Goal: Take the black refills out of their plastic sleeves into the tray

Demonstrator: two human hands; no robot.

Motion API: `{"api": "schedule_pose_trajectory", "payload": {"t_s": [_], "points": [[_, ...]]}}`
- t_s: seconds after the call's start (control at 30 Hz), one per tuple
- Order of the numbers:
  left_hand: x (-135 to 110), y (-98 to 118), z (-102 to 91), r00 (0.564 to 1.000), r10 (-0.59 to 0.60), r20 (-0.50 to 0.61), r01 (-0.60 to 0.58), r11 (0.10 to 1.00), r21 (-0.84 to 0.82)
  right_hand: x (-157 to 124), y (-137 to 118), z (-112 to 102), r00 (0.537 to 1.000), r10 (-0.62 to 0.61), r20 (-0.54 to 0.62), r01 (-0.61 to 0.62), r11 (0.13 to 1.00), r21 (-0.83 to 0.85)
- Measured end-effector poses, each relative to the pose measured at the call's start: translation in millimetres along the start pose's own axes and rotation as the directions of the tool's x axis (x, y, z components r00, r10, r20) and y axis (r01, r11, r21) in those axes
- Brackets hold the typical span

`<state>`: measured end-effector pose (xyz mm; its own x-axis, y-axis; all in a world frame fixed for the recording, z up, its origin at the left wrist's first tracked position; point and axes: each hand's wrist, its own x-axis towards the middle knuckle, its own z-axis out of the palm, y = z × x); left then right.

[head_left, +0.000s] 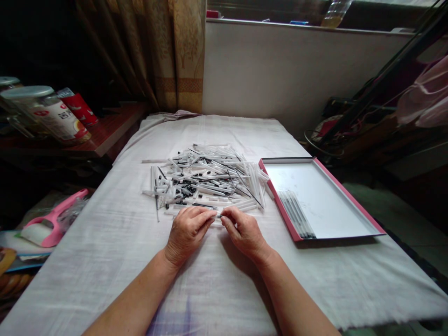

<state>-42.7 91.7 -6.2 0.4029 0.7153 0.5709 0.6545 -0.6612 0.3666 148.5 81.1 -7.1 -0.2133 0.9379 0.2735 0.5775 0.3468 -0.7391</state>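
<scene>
A heap of clear pen barrels, black refills and small black caps (206,179) lies in the middle of the white cloth-covered table (122,242). Just in front of the heap, my left hand (188,231) and my right hand (243,231) meet, fingers pinched together on one clear pen barrel (219,215) held between them. To the right lies a shallow pink-rimmed tray (350,198) with a few assembled pens (297,214) lined up along its left side.
A dark wooden shelf (105,135) at the left holds jars and a red can. A pink-handled tool (52,219) lies lower left. A curtain and white wall stand behind the table; dark rods and clutter sit at the right.
</scene>
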Motion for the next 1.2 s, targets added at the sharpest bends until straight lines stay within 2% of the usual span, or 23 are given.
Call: {"api": "schedule_pose_trajectory", "payload": {"t_s": [0.23, 0.43, 0.53, 0.63, 0.73, 0.8, 0.83, 0.93, 1.0, 1.07, 1.13, 1.2], "points": [[0.6, 1.0, 0.1, 1.0, 0.003, -0.006, -0.003, 1.0, 0.002, 0.5, 1.3, 0.4, 1.0, -0.01, -0.007, 0.01, 0.999, 0.052], [1.2, 4.0, 0.0, 0.998, 0.009, -0.055, -0.008, 1.0, 0.019, 1.3, -0.9, 1.7, 0.999, 0.023, -0.032, -0.019, 0.992, 0.122], [2.5, 4.3, -3.9, 0.993, -0.004, -0.115, 0.007, 1.0, 0.028, 4.3, 0.8, -2.8, 0.991, 0.071, -0.113, -0.049, 0.981, 0.188], [3.7, 2.9, -7.5, 0.981, -0.041, -0.187, 0.042, 0.999, 0.002, 8.0, 5.1, -9.7, 0.947, 0.19, -0.257, -0.114, 0.951, 0.286], [3.9, 1.0, -6.7, 0.967, -0.181, -0.178, 0.156, 0.977, -0.146, 8.8, 8.0, -11.1, 0.909, 0.272, -0.316, -0.138, 0.912, 0.386], [3.9, -0.2, -3.9, 0.933, -0.344, -0.111, 0.293, 0.9, -0.323, 7.2, 7.7, -7.0, 0.93, 0.254, -0.264, -0.127, 0.9, 0.418], [4.1, -0.8, -2.4, 0.899, -0.433, -0.063, 0.371, 0.83, -0.417, 6.0, 6.9, -4.0, 0.947, 0.226, -0.226, -0.116, 0.902, 0.416], [6.8, -2.1, -0.4, 0.749, -0.655, 0.098, 0.545, 0.526, -0.653, 2.8, 2.9, 5.5, 0.982, 0.128, -0.137, -0.074, 0.936, 0.345], [9.8, -1.8, -1.5, 0.656, -0.731, 0.189, 0.562, 0.306, -0.768, 1.6, 0.1, 9.8, 0.993, 0.057, -0.106, -0.028, 0.964, 0.263], [12.9, -0.7, -4.0, 0.595, -0.767, 0.24, 0.513, 0.134, -0.848, 1.0, -1.5, 11.6, 0.997, -0.007, -0.074, 0.02, 0.983, 0.181], [15.0, 0.2, -6.3, 0.566, -0.783, 0.259, 0.459, 0.038, -0.888, 1.2, -0.7, 10.9, 0.997, -0.046, -0.056, 0.052, 0.992, 0.119], [16.0, -0.1, -7.5, 0.559, -0.793, 0.243, 0.431, 0.027, -0.902, 2.9, 2.8, 7.3, 0.995, -0.059, -0.078, 0.065, 0.995, 0.07]]}}
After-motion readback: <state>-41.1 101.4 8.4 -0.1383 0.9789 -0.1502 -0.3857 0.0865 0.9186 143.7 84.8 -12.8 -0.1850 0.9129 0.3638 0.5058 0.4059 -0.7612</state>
